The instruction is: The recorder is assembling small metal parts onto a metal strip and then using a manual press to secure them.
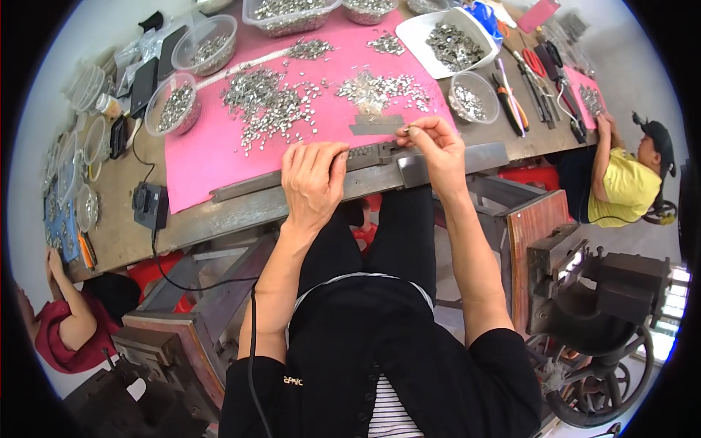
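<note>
A long dark metal rail (pixel 252 184) lies along the near edge of the bench. My left hand (pixel 314 179) is closed over it, fingers together and curled on its top. Small metal pieces (pixel 361 152) sit in a row on the rail just right of that hand. Near the rail's right end, my right hand (pixel 436 150) pinches a tiny metal piece (pixel 406 131) between thumb and fingertips. Beyond the hands, loose silvery metal pieces (pixel 274 109) lie in piles on a pink sheet (pixel 191 164). A strip of grey tape (pixel 376 125) is on the sheet by my right hand.
Clear plastic tubs (pixel 174 106) and a white tray (pixel 404 36) hold more metal parts. Pliers (pixel 509 106) lie at right. A black power adapter (pixel 150 204) trails a cable past my left arm. People in yellow (pixel 629 186) and dark red (pixel 77 328) sit either side, near handwheel machines (pixel 606 387).
</note>
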### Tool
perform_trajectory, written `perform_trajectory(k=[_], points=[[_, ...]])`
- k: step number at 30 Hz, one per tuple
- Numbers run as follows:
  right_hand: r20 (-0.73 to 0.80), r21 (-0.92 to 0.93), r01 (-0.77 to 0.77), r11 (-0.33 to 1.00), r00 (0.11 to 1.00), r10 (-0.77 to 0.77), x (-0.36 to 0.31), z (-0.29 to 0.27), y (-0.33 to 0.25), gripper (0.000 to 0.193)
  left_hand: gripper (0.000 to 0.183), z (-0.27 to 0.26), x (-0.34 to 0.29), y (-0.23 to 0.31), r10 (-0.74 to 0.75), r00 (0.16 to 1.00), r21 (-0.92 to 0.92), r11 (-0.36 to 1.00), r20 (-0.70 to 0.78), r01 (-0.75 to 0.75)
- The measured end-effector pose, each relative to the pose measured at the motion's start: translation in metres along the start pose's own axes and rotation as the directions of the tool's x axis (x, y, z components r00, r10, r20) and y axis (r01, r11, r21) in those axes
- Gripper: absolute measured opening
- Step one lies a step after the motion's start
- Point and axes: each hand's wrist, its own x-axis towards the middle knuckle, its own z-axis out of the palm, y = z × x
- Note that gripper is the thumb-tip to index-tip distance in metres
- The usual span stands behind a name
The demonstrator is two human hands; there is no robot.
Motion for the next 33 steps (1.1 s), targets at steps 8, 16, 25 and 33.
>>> perform_trajectory(k=[8,16,25,33], points=[[0.324,-0.689,0.480,0.543,0.874,-0.362,-0.006,0.023,0.011,0.012,0.014,0.000,0.001,0.000,0.019,1.000,0.002,1.000,-0.003,-0.019],[0.409,-0.694,0.558,0.455,0.826,-0.388,-0.005,0.023,0.010,0.014,0.017,-0.005,-0.002,-0.001,-0.003,0.999,-0.036,0.999,0.048,0.005],[0.321,-0.604,0.394,0.693,0.916,-0.240,-0.004,0.018,0.008,0.015,0.030,-0.040,0.004,-0.020,-0.069,0.978,0.049,0.997,0.197,0.060],[0.312,-0.709,0.317,0.630,0.942,-0.123,0.005,0.018,-0.001,0.020,0.049,-0.070,0.004,-0.044,-0.164,0.889,0.278,0.960,0.427,0.043]])
